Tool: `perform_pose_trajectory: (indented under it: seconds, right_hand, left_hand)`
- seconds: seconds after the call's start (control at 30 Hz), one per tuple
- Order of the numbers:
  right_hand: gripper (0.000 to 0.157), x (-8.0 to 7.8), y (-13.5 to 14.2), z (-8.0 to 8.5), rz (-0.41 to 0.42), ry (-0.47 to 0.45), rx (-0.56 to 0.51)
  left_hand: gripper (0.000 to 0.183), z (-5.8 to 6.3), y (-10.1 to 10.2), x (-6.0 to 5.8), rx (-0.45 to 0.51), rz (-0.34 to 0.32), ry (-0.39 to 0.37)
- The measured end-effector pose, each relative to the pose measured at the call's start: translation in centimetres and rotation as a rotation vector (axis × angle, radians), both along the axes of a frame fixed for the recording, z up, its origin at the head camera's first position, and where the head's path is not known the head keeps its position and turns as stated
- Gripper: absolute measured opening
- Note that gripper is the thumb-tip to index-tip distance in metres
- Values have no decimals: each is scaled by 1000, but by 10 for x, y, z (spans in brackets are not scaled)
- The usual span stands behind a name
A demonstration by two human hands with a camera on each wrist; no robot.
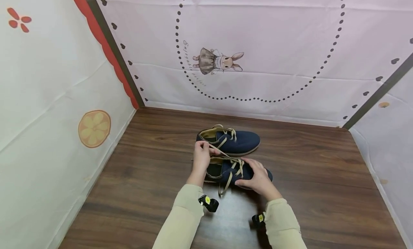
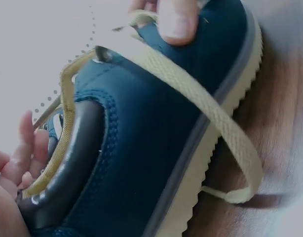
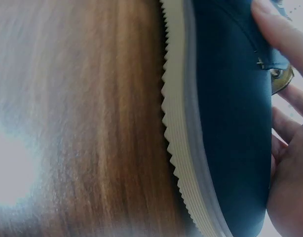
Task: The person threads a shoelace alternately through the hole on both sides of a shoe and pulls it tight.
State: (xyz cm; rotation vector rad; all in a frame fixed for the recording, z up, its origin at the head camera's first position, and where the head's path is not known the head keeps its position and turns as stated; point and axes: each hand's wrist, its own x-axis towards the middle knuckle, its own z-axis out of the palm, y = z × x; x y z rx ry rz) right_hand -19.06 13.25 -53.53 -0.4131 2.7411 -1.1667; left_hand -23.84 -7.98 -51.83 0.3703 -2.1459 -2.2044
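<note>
Two navy lace-up shoes lie side by side on the floor, toes to the right. My left hand (image 1: pixel 201 158) is at the heel end of the nearer shoe (image 1: pixel 227 170), pinching one end of its beige shoelace (image 1: pixel 220 151), drawn taut from the eyelets. My right hand (image 1: pixel 260 179) grips that shoe's front, thumb on the near side and fingers over the far side. The shoe's other lace end (image 2: pixel 210 106) hangs loose down the near side onto the floor. In the right wrist view the ridged cream sole (image 3: pixel 183 143) shows along the shoe.
The farther shoe (image 1: pixel 246 141) stands just beyond, its lace (image 1: pixel 233 134) loosely threaded. Dark wood-look flooring (image 1: pixel 309 177) surrounds both shoes. Printed cloth walls, including a back one (image 1: pixel 274 44) with a rabbit picture, enclose the floor. Each wrist wears a black camera strap (image 1: pixel 211 205).
</note>
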Motion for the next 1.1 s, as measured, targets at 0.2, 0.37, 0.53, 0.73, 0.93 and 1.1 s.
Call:
perform_pose_trajectory:
  seconds: [0.2, 0.37, 0.53, 0.73, 0.93, 1.1]
  right_hand:
    - [83, 2, -2, 0, -25, 22, 5]
    - [81, 1, -2, 0, -31, 38, -6]
    - [77, 1, -4, -1, -39, 47, -18]
    - [77, 1, -4, -2, -32, 54, 0]
    - [78, 3, -7, -3, -39, 30, -37]
    - [79, 6, -11, -5, -46, -6, -101]
  left_hand:
    - [16, -2, -3, 2, 325, 214, 68]
    - [23, -4, -3, 2, 613, 471, 157]
    - [10, -4, -5, 5, 573, 503, 152]
    - [34, -2, -23, -4, 33, 333, 110]
    - [62, -7, -54, -35, -325, -63, -119]
    - [52, -14, -65, -48, -397, -257, -180]
